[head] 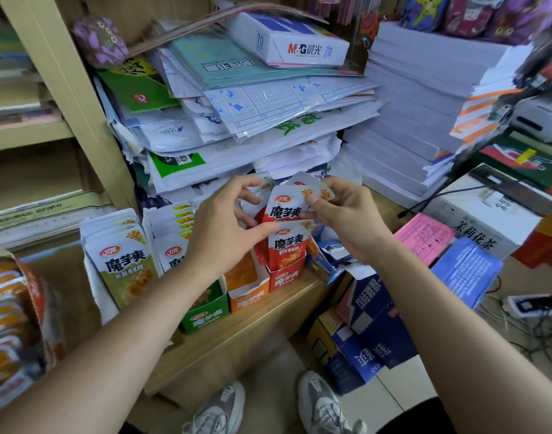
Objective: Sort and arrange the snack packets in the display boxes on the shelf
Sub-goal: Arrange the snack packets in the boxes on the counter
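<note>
1. Behind your hands, a slumped heap of glossy plastic-wrapped paper goods point(268, 120) fills the shelf bay, with a squared stack of white paper point(418, 126) just beside it on the right
2. The pale wood-grain ledge point(259, 311) carries it all; below it are beige floor tiles and blue cardboard cartons point(368, 333)
3. Three open-topped card boxes stand side by side at the ledge's front: the green box point(205, 314), the orange box point(249, 300) and the red box point(285, 278)
4. Shiny flat green packets point(124, 261) stand packed upright at the left end
5. You hold the crinkled red-and-white packets point(284, 208) just above the red box, where one more stands upright
6. Your left hand point(224, 227) curls round them, thumb pressed on; your right hand point(346, 220) pinches their top corners
</note>
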Available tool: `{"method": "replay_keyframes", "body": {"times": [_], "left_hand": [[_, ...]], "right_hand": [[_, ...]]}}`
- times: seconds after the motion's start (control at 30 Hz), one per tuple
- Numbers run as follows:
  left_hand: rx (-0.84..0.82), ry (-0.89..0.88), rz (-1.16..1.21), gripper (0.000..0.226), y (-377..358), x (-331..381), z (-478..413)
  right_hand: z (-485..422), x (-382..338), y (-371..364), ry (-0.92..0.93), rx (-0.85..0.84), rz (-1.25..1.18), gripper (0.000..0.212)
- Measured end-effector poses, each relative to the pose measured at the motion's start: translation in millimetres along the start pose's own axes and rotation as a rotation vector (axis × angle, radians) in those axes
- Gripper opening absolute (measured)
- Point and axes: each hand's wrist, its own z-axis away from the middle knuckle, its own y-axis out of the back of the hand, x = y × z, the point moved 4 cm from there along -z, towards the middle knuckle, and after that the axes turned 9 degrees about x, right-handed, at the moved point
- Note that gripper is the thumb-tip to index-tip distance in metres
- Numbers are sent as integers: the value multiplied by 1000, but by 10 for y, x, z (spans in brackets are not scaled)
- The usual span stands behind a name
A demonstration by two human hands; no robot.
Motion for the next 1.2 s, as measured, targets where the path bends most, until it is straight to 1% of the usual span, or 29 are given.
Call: {"method": "replay_keyframes", "body": {"times": [0.07,0.17,0.3,0.4,0.47,0.53,0.6,0.63,0.7,0.73,0.83,0.9,0.93,1.0,1.07,1.13,1.2], "left_hand": [[-29,6,4,49,-22,-21,7],[-51,11,36,33,-53,-8,27],[-66,3,82,26,-67,62,30],[-55,1,94,16,-66,84,36],[-44,9,98,9,-65,73,37],[-67,7,72,6,-69,53,44],[-126,0,51,5,-86,52,71],[-156,-11,31,4,-101,52,85],[-205,-37,-43,4,-129,49,111],[-217,-40,-78,6,-133,43,117],[-206,-34,-112,13,-101,21,101],[-207,-21,-112,21,-53,3,78],[-207,-16,-115,26,-22,-16,61],[-170,-14,-99,30,52,-64,9],[-94,-9,-50,24,118,-113,-57],[-47,-18,-88,22,131,-150,-116],[-115,-60,-239,26,54,-183,-133]], "right_hand": [[-8,-4,64,8,-8,44,3],[-37,-67,197,50,1,113,9],[-19,-49,153,47,-61,171,14],[-3,-19,73,35,-113,234,17],[9,-10,43,14,-138,224,15],[-2,-20,46,-21,-92,110,13],[-31,-50,70,-35,-16,-16,15],[-43,-64,81,-21,6,-25,16],[-41,-57,80,1,-14,53,18],[-33,-23,71,-2,-55,125,20],[20,122,22,-58,-247,394,25],[66,144,10,-121,-319,473,26],[95,118,12,-119,-345,493,25],[142,31,3,-12,-391,553,29],[170,-11,3,124,-387,635,32],[170,-8,17,212,-339,691,21],[168,9,23,253,-298,718,11]]}}
